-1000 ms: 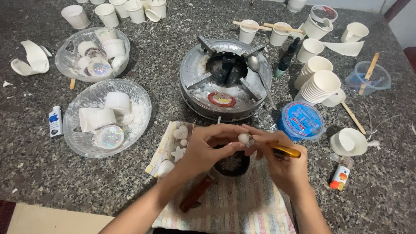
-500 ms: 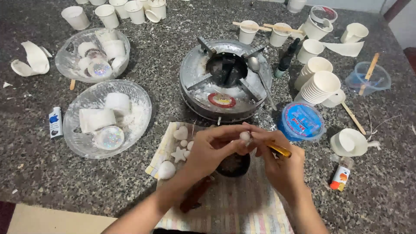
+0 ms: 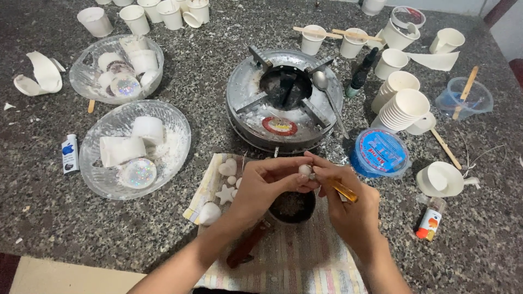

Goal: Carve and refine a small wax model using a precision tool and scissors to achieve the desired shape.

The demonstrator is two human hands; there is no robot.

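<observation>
At nine o'clock sits a glass bowl [image 3: 103, 179] of white wax pieces. The left hand [image 3: 267, 188] pinches a small white ball [image 3: 304, 170] between closed fingertips, above a dark little pot [image 3: 294, 208]. The right hand [image 3: 351, 209], fingers curled shut, grips an amber-handled tool [image 3: 344, 191] touching the ball. A blue-lidded tub [image 3: 379, 153] sits at two o'clock.

My left hand [image 3: 267, 188] covers most of the small white piece [image 3: 304, 170] it pinches, so I cannot tell its shape. My right hand [image 3: 351, 209] hides the front end of the amber-handled tool [image 3: 344, 190]. Both hands cover much of the dark little pan [image 3: 293, 207] and its contents are too grainy to make out. The striped cloth [image 3: 294, 267] runs off the bottom edge, and a cup [image 3: 372, 5] is cut by the top edge.
</observation>
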